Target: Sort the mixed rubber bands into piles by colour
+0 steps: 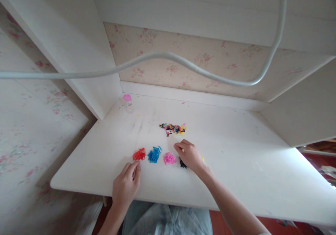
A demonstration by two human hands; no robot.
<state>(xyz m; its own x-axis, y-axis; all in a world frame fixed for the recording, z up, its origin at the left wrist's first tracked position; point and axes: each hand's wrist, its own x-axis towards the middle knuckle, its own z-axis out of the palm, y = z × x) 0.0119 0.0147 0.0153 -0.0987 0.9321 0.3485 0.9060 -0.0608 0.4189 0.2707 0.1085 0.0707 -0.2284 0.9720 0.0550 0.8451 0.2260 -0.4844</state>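
On the white desk (236, 158) lie small sorted heaps of tiny bands: a red heap (139, 154), a blue heap (154, 154), a pink heap (169, 158) and a black heap (182, 164). A mixed-colour pile (173, 128) lies farther back. My left hand (126, 186) rests on the desk just below the red heap, fingers extended and close together, with nothing in them. My right hand (189, 155) sits between the pink and black heaps, fingers curled in a pinch; what they hold is too small to make out. A bit of yellow (203, 159) shows beside it.
A small clear bottle with a pink cap (127, 102) stands at the back left corner of the desk. White shelf walls close in left, right and above. A white cable (168, 58) hangs across the view. Flowered wallpaper covers the back.
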